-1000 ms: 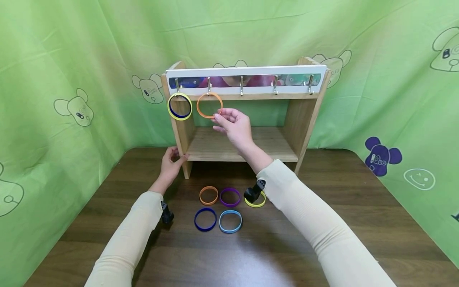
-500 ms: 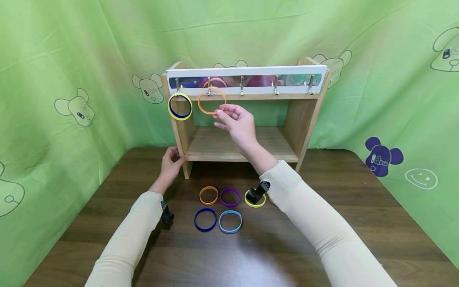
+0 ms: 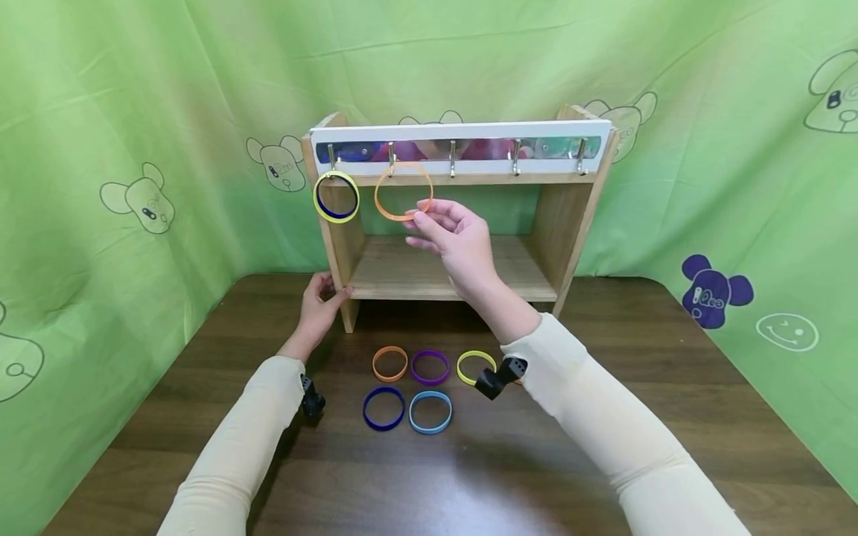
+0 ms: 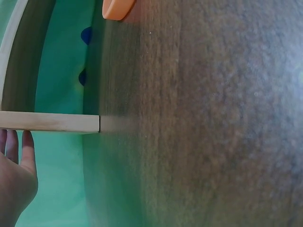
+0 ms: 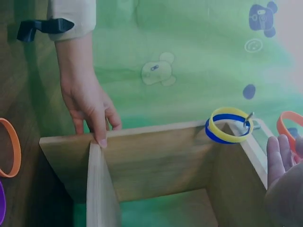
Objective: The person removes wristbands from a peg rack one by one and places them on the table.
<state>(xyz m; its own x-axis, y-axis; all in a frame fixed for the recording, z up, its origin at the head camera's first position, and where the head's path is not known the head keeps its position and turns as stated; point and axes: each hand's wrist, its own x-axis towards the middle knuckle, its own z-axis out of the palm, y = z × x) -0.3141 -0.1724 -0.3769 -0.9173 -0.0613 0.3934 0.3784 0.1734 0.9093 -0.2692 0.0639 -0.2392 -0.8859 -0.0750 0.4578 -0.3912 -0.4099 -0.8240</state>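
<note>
In the head view, my right hand (image 3: pixel 462 242) pinches the lower right of an orange wristband (image 3: pixel 377 201) between thumb and fingers. The band's top overlaps the second hook (image 3: pixel 392 156) from the left. A yellow wristband (image 3: pixel 316 201) and a dark blue wristband (image 3: pixel 320 205) hang together on the first hook (image 3: pixel 331 158). My left hand (image 3: pixel 318 309) grips the lower left side of the wooden shelf (image 3: pixel 436 275), its thumb on the front edge and fingers at the outer face. In the right wrist view, the orange wristband (image 5: pixel 280 124) shows partly behind my right hand (image 5: pixel 286 177).
On the brown table (image 3: pixel 268 461) lie orange (image 3: pixel 375 365), purple (image 3: pixel 413 370), yellow (image 3: pixel 459 370), dark blue (image 3: pixel 366 412) and light blue (image 3: pixel 412 414) wristbands. A sliver of orange shows by the right wrist camera (image 3: pixel 501 378). A green curtain (image 3: pixel 201 89) hangs behind the shelf.
My right hand has shifted right with the orange wristband, whose top now stands slightly higher than a second ago. The left hand and the hung bands stay put.
</note>
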